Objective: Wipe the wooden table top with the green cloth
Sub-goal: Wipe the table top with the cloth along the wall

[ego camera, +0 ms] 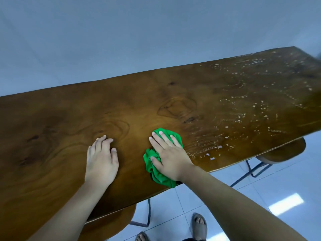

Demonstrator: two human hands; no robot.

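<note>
A long wooden table top with dark grain runs across the view. On it, near the front edge, lies a crumpled green cloth. My right hand presses flat on the cloth, fingers spread over it, thumb on its left fold. My left hand rests palm down on the bare wood to the left of the cloth, holding nothing. White specks and streaks cover the table's right part.
A grey wall stands right behind the table's far edge. Two wooden stools with metal legs sit under the front edge. My sandalled feet stand on the white tiled floor.
</note>
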